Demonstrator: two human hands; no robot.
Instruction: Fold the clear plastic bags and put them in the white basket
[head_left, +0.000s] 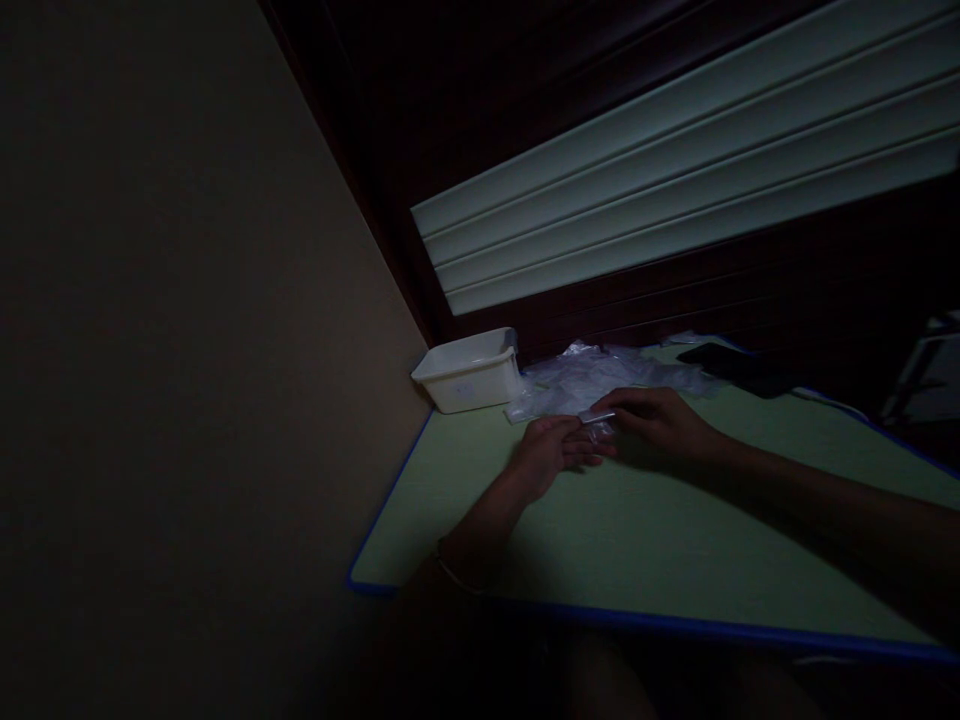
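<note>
Both hands meet above the middle of the green table (660,540), close to a heap of clear plastic bags (585,376). Between them is a small clear plastic bag (598,430) with a pale, flat upper edge. My left hand (551,452) pinches its left end between thumb and fingers, the lower fingers stretched out beneath it. My right hand (656,425) grips the right end with thumb and forefinger. What the bag contains, if anything, is too dark and small to make out.
A white plastic bin (471,375) stands at the table's back left corner, by the wall. A dark flat object (739,368) lies at the back right, with a pale cable (829,402) beside it. Behind the table is a dark panel with pale slats (675,170).
</note>
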